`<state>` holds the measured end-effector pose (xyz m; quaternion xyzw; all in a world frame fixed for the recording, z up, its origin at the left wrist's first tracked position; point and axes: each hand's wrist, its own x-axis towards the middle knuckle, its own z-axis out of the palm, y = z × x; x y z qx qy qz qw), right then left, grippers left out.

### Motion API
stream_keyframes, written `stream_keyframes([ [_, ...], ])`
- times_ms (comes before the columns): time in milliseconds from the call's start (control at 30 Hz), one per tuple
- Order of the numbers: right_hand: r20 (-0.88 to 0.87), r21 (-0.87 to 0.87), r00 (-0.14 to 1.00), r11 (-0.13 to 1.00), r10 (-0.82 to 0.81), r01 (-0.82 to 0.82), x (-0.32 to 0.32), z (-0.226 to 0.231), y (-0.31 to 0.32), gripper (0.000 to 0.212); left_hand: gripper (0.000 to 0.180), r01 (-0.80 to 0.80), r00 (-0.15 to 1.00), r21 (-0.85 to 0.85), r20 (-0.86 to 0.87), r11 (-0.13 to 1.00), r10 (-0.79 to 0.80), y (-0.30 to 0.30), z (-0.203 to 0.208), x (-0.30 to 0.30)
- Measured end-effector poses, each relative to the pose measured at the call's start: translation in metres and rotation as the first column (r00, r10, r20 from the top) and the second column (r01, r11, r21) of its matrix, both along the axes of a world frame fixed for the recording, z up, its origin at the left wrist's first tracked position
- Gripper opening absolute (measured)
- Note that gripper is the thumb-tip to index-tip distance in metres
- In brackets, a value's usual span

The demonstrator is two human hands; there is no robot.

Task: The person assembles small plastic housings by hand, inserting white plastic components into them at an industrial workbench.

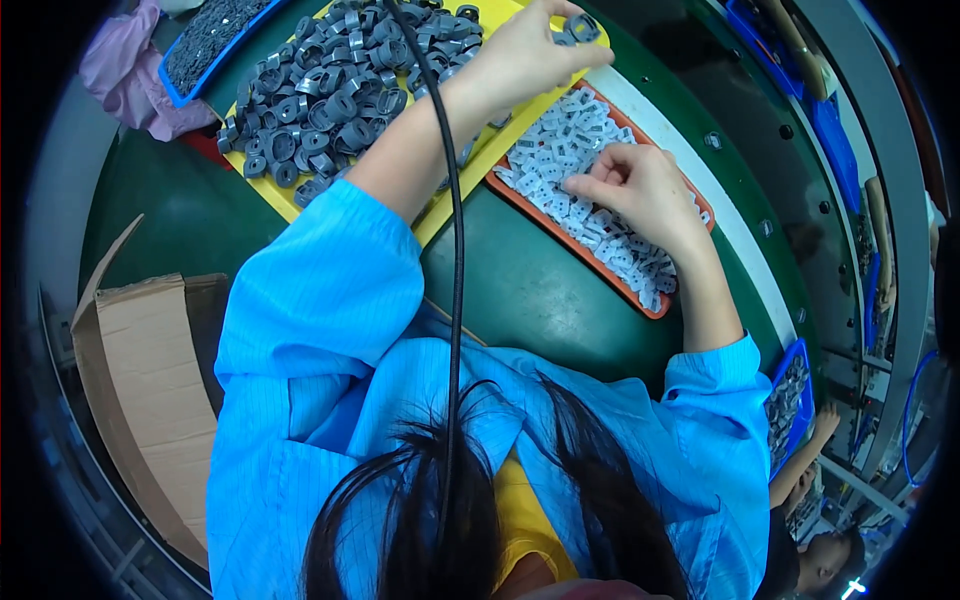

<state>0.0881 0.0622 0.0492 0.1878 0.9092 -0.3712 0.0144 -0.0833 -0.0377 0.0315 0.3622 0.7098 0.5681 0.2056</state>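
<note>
My left hand [522, 58] is over the far right corner of a yellow tray [437, 222], its fingers closed on a small grey ring-shaped plastic part [579, 30]. Heaped in that tray are many more grey plastic parts [335, 105] of the same look. To the right, my right hand [640, 190] hovers low over an orange-brown tray [578, 252] full of small white plastic pieces [560, 140]. Thumb and forefinger meet in a pinch there; whatever may lie between them is too small to make out.
A black cable [455, 250] hangs across the view. On the green table [530, 300], a blue tray [180, 85] of dark bits stands far left by pink cloth [135, 75]. An open cardboard box [155, 390] is at left. Another person's arm [808, 455] shows by a blue tray [803, 405].
</note>
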Motion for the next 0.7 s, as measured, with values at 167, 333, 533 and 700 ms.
stream_keyframes([
  [167,0.199,-0.016,0.979,0.998,0.055,-0.052,0.001,-0.005,0.014,0.030,0.057,0.072,0.997,-0.151,-0.016,0.986,-0.075,-0.013,0.019,0.030],
  [333,0.200,-0.266,0.975,0.952,-0.100,0.152,0.022,-0.003,0.022,0.017,0.052,0.147,0.911,-0.042,-0.383,0.988,-0.152,-0.012,-0.003,0.033],
  [533,-0.167,-0.333,0.968,0.935,-0.188,0.124,0.023,0.004,0.037,0.016,0.049,0.190,0.951,-0.043,-0.240,0.981,-0.194,-0.015,-0.004,0.042],
  [700,-0.148,0.093,0.986,0.992,-0.073,0.087,0.015,-0.010,0.042,0.015,0.040,0.125,0.970,-0.142,-0.192,0.982,-0.151,-0.013,0.007,0.038],
])
